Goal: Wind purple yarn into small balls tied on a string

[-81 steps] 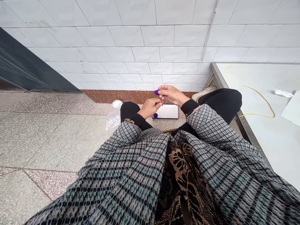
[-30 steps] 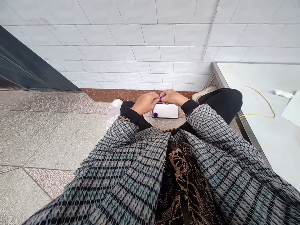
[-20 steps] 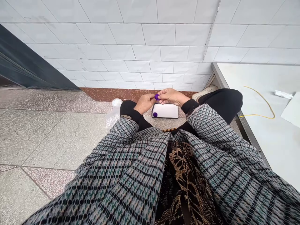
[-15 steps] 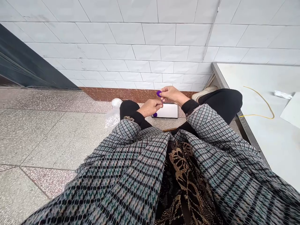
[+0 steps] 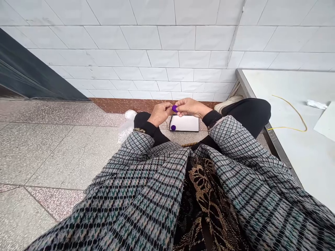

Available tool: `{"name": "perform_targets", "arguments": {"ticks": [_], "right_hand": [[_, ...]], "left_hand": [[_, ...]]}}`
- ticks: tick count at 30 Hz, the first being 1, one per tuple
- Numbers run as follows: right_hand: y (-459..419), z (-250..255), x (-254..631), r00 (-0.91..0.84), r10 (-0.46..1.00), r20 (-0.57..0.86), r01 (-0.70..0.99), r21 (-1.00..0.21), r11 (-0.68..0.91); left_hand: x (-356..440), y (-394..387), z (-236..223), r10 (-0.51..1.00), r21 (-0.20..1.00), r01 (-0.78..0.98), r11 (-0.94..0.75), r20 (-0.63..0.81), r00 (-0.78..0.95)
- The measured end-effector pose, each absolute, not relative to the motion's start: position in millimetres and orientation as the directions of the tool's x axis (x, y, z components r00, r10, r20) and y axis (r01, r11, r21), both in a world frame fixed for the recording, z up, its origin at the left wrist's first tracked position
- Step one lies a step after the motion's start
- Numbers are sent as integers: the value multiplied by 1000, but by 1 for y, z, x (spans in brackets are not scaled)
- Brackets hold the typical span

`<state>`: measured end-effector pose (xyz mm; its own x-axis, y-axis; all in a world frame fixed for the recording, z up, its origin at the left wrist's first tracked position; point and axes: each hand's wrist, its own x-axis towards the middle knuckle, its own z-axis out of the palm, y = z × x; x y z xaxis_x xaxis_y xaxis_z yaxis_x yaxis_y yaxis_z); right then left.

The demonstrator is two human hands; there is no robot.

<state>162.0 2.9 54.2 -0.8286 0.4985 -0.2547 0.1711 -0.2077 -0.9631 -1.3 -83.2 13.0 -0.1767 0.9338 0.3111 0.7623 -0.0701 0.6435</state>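
Note:
Between my two hands is a small, fuzzy purple round piece [image 5: 174,108], partly covered by fingertips. My right hand [image 5: 191,106] pinches it from the right with thumb and fingers closed. From the left, the closed fingertips of my left hand [image 5: 160,113] meet its edge; the exact grip is too small to make out. Just below the hands lies a shallow white tray with a dark rim [image 5: 187,123]. A second purple ball [image 5: 173,128] rests at its left front corner.
To the left by my knee stands a clear plastic bag [image 5: 126,130] with white stuff in it. A white table [image 5: 288,150] with a metal edge is at the right, bearing a yellow cord [image 5: 300,118] and a white crumpled scrap [image 5: 316,104]. A tiled wall [image 5: 146,38] rises ahead.
My left hand has moved up and left, from below the purple piece to its left side. My right hand has shifted slightly left and down with the piece. More of the tray shows.

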Motion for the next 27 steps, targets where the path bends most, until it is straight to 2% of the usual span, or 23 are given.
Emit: {"name": "perform_targets", "arguments": {"ticks": [2,5,9,12,16,19,22,27], "right_hand": [[2,57,162,-789,549,-276,139,-950,-279],[4,57,160,-734,626,-263,87,-951,-298],[8,52,157,-687,692,-221,83,-970,-228],[9,49,157,-658,719,-222,170,-975,-145],[10,46,158,-743,629,-227,330,-943,50],[9,44,159,-801,551,-236,360,-924,127],[6,46,161,-815,511,-275,346,-937,46],[2,55,162,-787,521,-332,246,-942,-229]], "left_hand": [[4,-83,2,952,688,725,-43,249,-179],[15,-83,-6,974,676,733,-75,209,-93],[24,-86,2,964,554,797,-239,232,127],[22,-90,16,937,459,827,-325,274,217],[11,-90,32,930,398,872,-285,335,150],[2,-87,36,931,415,876,-246,354,94],[-2,-82,31,929,474,858,-199,369,11],[-1,-78,4,931,635,771,-47,308,-196]]}}
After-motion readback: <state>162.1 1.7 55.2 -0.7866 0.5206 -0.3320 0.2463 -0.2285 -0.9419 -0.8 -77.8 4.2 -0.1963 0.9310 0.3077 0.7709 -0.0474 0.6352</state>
